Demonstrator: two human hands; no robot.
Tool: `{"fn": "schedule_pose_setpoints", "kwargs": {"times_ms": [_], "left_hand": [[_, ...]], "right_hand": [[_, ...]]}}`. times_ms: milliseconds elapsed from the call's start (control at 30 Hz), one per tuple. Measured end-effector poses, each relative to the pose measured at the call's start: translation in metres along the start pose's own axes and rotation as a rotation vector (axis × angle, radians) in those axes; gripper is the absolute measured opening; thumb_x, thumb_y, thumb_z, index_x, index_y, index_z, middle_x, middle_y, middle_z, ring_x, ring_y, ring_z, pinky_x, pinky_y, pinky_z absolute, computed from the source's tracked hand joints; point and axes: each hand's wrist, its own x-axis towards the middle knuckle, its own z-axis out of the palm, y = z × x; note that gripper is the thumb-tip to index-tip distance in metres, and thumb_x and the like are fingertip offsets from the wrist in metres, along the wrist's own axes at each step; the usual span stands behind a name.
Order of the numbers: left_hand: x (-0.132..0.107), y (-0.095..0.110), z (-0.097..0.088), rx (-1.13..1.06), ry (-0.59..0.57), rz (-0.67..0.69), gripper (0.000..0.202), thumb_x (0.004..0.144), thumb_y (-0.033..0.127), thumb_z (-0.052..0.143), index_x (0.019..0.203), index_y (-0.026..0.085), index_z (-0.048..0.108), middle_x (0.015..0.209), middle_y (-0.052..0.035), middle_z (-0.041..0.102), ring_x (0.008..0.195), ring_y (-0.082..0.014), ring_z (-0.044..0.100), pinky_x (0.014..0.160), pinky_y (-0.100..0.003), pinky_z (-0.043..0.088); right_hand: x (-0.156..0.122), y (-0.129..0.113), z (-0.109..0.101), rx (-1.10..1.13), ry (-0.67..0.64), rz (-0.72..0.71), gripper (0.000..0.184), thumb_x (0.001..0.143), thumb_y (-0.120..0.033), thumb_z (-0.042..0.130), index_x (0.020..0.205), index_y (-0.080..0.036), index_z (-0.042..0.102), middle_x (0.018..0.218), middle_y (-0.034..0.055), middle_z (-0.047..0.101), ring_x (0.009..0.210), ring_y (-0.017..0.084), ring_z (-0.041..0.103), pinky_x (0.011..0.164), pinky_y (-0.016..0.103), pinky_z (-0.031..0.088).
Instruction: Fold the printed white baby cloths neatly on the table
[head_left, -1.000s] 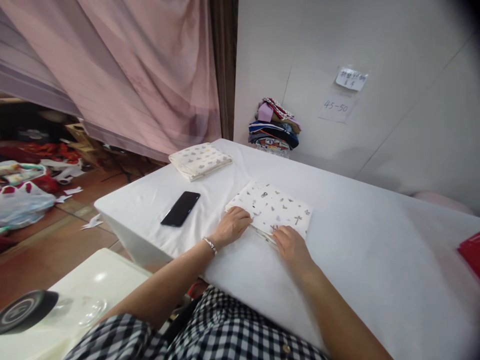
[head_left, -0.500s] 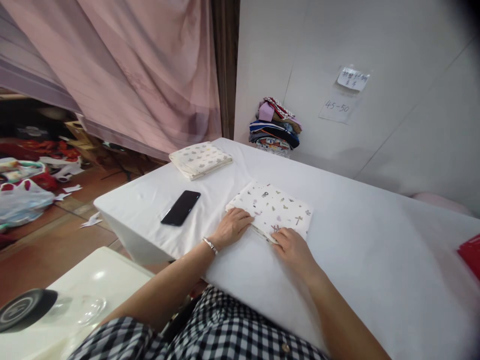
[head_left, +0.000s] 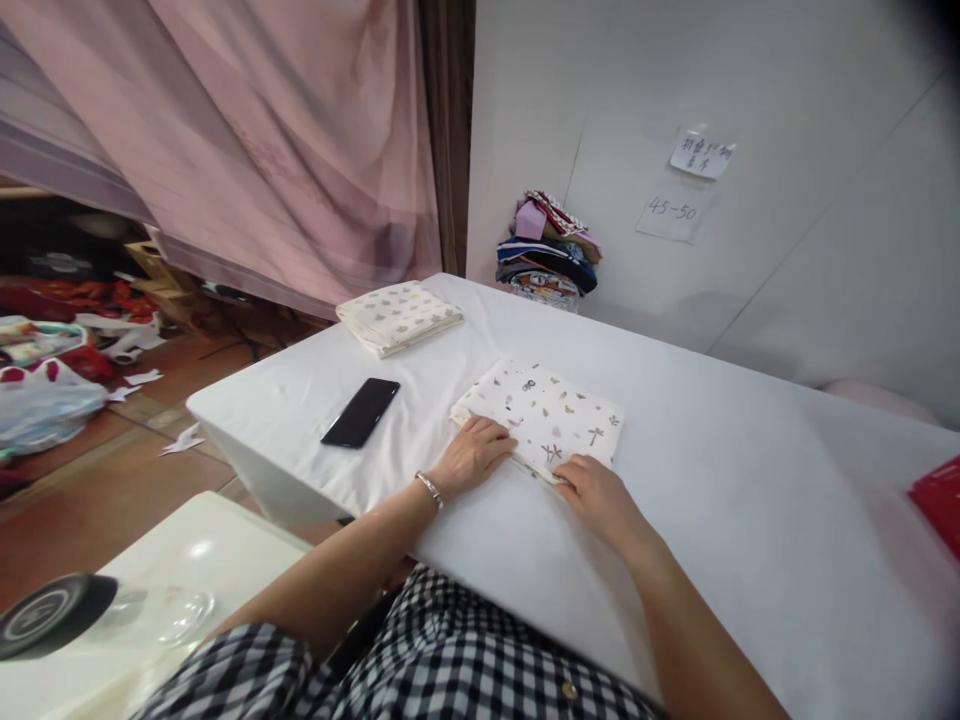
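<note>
Cloth (head_left: 551, 408), folded and printed, is found flat near the middle of the white counter (head_left: 712, 450). The left hand (head_left: 480, 452) is laid open on its near corner. The right hand (head_left: 600, 490) is set at the near edge, its grip not discernible. The piece is judged light, soft and limp. Hold at the folded edges is advised.

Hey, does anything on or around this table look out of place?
On the table nothing stands out: the patterned cloth, the folded cloth behind and the phone lie flat. White paper scraps and bags litter the floor, left.
</note>
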Motion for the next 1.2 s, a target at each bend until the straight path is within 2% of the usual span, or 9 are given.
{"fn": "schedule_pose_setpoints", "kwargs": {"times_ms": [400,500,633,733,867,1000,1100,1167,1200], "left_hand": [[-0.004,-0.002,0.004,-0.003,0.034,-0.057,0.022,0.089,0.027,0.044,0.098,0.025,0.064,0.102,-0.007,0.058,0.095,-0.0188,0.051,0.084,-0.036,0.041],[-0.005,-0.004,0.003,-0.044,0.047,-0.089,0.022,0.088,0.031,0.045,0.096,0.023,0.064,0.099,-0.0065,0.058,0.093,-0.0178,0.052,0.084,-0.035,0.042],[-0.005,-0.008,0.002,-0.062,0.1,-0.178,0.026,0.089,0.034,0.043,0.082,0.02,0.064,0.091,-0.0047,0.058,0.088,-0.0158,0.052,0.082,-0.032,0.042],[-0.002,-0.01,0.002,-0.026,0.108,-0.268,0.031,0.089,0.036,0.042,0.072,0.019,0.062,0.086,-0.0041,0.059,0.084,-0.0162,0.053,0.08,-0.034,0.041],[0.009,-0.012,0.001,0.035,0.078,-0.394,0.032,0.085,0.039,0.048,0.064,0.018,0.059,0.077,-0.0043,0.058,0.076,-0.0172,0.053,0.073,-0.035,0.041],[0.027,-0.017,0.002,0.189,0.019,-0.514,0.029,0.082,0.034,0.05,0.059,0.017,0.059,0.067,-0.0058,0.057,0.071,-0.019,0.054,0.065,-0.034,0.041],[0.042,-0.02,0.002,0.303,0.043,-0.527,0.02,0.078,0.032,0.054,0.067,0.017,0.063,0.08,-0.0099,0.061,0.082,-0.0241,0.056,0.071,-0.038,0.042],[0.048,-0.02,0.003,0.319,0.09,-0.456,0.018,0.077,0.034,0.057,0.084,0.018,0.064,0.105,-0.0123,0.06,0.101,-0.0286,0.051,0.086,-0.045,0.038],[0.049,-0.021,0.004,0.307,0.096,-0.429,0.024,0.077,0.036,0.057,0.094,0.02,0.062,0.118,-0.0124,0.055,0.111,-0.0302,0.046,0.093,-0.049,0.033]], "right_hand": [[-0.002,0.0,0.001,-0.015,-0.019,0.01,0.012,0.078,-0.012,0.045,0.075,-0.021,0.052,0.08,-0.0001,0.054,0.075,0.013,0.049,0.064,0.023,0.032],[-0.001,0.0,0.004,-0.015,-0.013,0.018,0.011,0.076,-0.011,0.044,0.073,-0.02,0.049,0.077,-0.0017,0.053,0.071,0.012,0.047,0.06,0.023,0.029],[0.0,-0.001,0.006,-0.015,-0.027,0.026,0.012,0.073,-0.01,0.045,0.067,-0.02,0.044,0.071,-0.0028,0.05,0.065,0.011,0.044,0.057,0.023,0.025],[0.002,-0.001,0.007,-0.023,-0.043,0.027,0.012,0.072,-0.009,0.046,0.066,-0.019,0.043,0.071,-0.0023,0.051,0.067,0.011,0.045,0.057,0.022,0.024],[0.003,-0.002,0.01,-0.064,-0.049,0.032,0.012,0.07,-0.008,0.048,0.066,-0.019,0.046,0.072,-0.0018,0.052,0.068,0.012,0.046,0.056,0.023,0.023],[0.004,-0.002,0.012,-0.086,-0.052,0.032,0.013,0.07,-0.007,0.048,0.066,-0.019,0.048,0.071,-0.0016,0.054,0.068,0.012,0.046,0.056,0.023,0.022],[0.004,-0.002,0.012,-0.081,-0.037,0.026,0.013,0.07,-0.007,0.049,0.065,-0.019,0.048,0.069,-0.0017,0.053,0.067,0.012,0.046,0.055,0.023,0.022],[0.003,-0.002,0.012,-0.072,-0.028,0.02,0.013,0.069,-0.007,0.048,0.064,-0.019,0.047,0.067,-0.0016,0.053,0.066,0.012,0.046,0.056,0.023,0.022],[0.003,-0.002,0.012,-0.067,-0.026,0.018,0.013,0.069,-0.007,0.048,0.064,-0.019,0.047,0.067,-0.0015,0.054,0.066,0.012,0.046,0.056,0.023,0.022]]}}
